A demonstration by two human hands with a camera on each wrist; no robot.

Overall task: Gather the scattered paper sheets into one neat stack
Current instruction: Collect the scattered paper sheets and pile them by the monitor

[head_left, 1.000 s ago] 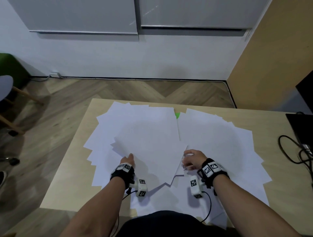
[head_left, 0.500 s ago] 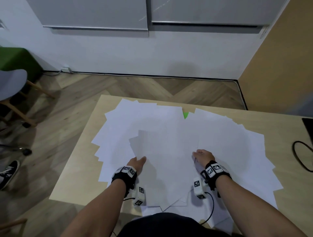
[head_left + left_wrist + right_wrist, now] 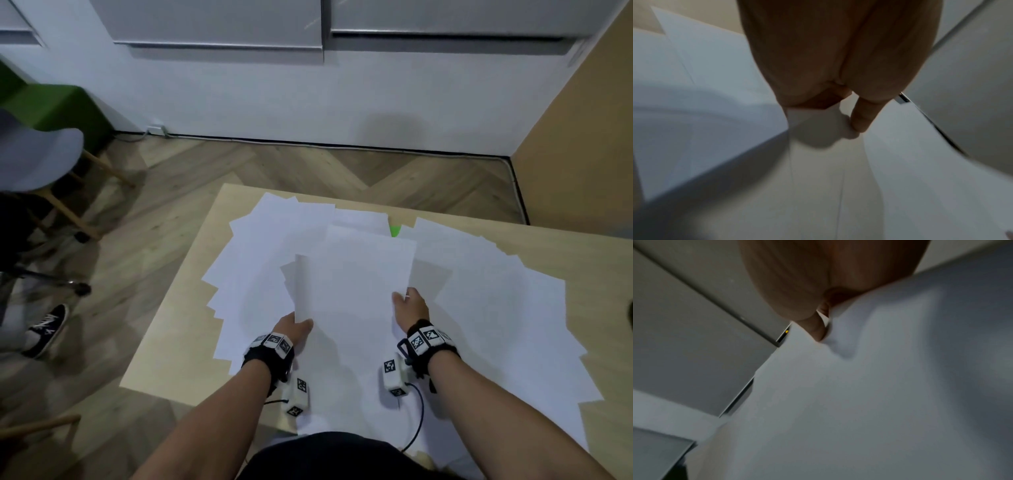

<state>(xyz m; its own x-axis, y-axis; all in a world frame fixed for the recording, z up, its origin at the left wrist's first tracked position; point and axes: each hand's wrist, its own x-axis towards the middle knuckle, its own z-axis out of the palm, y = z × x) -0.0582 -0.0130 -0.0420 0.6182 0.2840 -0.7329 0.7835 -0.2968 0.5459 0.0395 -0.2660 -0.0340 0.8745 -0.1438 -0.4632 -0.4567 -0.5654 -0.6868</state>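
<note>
Holding blank sheets [image 3: 352, 284], left hand [image 3: 296, 330] and right hand [image 3: 409, 308].

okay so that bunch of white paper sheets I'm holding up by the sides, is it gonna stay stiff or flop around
Probably floppy: the held bunch of white paper sheets already dimples where the right hand pinches it. Likely light, since the left hand holds its side with just thumb and fingers. The sheets look offset, so they may slide apart.

No readable text; the wristbands [image 3: 426, 337] seemingly bear only coded markers.
</note>
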